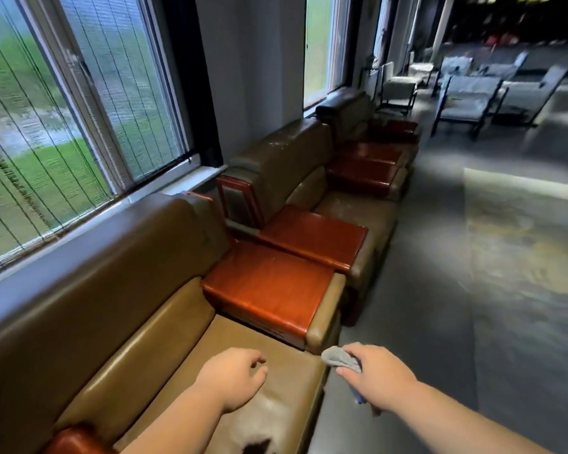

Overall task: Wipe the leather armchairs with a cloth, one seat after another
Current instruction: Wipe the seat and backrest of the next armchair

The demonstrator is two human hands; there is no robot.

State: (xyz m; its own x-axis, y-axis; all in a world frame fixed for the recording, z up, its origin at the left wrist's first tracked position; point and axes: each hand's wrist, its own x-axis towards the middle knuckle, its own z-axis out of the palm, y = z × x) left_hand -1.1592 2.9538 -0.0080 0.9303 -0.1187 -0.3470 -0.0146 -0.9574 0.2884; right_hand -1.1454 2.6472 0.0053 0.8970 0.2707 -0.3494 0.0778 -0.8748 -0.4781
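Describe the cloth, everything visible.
The cloth is grey, soft-looking fabric, bunched into a wad. The right hand grips it, fingers curled over it, so only the front end pokes out. A blue bit shows under the hand; whether it belongs to the cloth is unclear. It hangs just past the front right corner of the nearest armchair seat; contact with the leather can't be judged.

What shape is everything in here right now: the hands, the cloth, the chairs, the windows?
Right hand: grips the cloth, off the front edge of the seat.
Cloth: grey, bunched up, touching no chair.
Left hand: holds nothing, fingers loosely curled, over the seat.
Near seat: leather worn pale and torn dark near the front.
Next chair: backrest speckled with pale marks.
Armrests: glossy red wood.
Window: closed.
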